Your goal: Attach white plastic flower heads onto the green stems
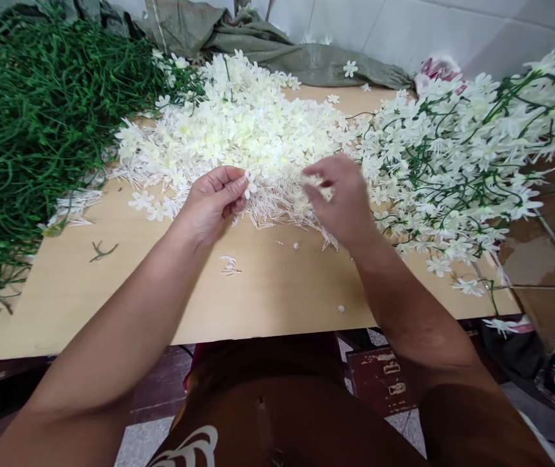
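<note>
Pinched between the thumb and fingers of my left hand (219, 198) is a small white artificial flower (251, 185). My right hand (340, 198) hovers a little to the right, slightly blurred, its thumb and index finger apart with nothing visible between them. Behind both hands spreads a heap of loose white artificial flowers (248, 123), with pale thin stamens (270, 204) along its near edge.
Green plastic stems (39, 117) are piled on the left. Flowers on green stems (452, 155) lie heaped at the right, some past the table edge. Scraps (229, 264) dot the wooden tabletop (268, 298). Grey-green cloth (307, 61) lines the tiled wall.
</note>
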`<state>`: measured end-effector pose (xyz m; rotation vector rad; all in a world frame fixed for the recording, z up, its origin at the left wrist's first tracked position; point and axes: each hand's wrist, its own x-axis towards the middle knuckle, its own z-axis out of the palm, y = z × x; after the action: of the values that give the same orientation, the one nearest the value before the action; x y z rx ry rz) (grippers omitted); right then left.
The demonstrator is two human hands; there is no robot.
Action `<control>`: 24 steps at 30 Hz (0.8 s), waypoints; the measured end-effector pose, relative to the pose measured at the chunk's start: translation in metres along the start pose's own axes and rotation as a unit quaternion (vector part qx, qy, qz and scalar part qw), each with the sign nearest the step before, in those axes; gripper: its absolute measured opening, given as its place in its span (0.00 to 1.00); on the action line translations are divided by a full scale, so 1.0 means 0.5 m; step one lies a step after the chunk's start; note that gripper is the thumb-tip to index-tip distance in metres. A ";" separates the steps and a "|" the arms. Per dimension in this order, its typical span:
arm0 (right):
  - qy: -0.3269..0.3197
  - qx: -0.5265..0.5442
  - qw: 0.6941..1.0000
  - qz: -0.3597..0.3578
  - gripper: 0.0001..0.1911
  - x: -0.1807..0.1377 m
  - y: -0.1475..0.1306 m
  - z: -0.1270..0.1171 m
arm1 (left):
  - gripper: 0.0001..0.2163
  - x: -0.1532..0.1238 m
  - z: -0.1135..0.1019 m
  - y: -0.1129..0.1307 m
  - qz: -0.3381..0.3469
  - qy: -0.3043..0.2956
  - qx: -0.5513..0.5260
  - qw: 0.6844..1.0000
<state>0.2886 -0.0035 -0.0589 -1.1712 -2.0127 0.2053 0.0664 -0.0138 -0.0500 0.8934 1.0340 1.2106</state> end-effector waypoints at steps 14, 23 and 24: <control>-0.149 0.064 0.986 0.034 0.05 -0.008 -0.094 0.034 | 0.04 0.004 0.002 -0.025 0.092 -0.016 0.231 0.969; -0.016 0.221 0.973 0.063 0.03 -0.015 -0.088 0.058 | 0.04 -0.009 0.012 -0.034 0.084 -0.036 0.236 0.967; -0.004 0.192 0.980 0.043 0.03 -0.017 -0.087 0.062 | 0.04 -0.009 0.013 -0.035 0.082 -0.036 0.231 0.969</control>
<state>0.2403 -0.0276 -0.0632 -1.0080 -1.8243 0.6145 0.0777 -0.0211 -0.0639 1.3970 1.2264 1.0776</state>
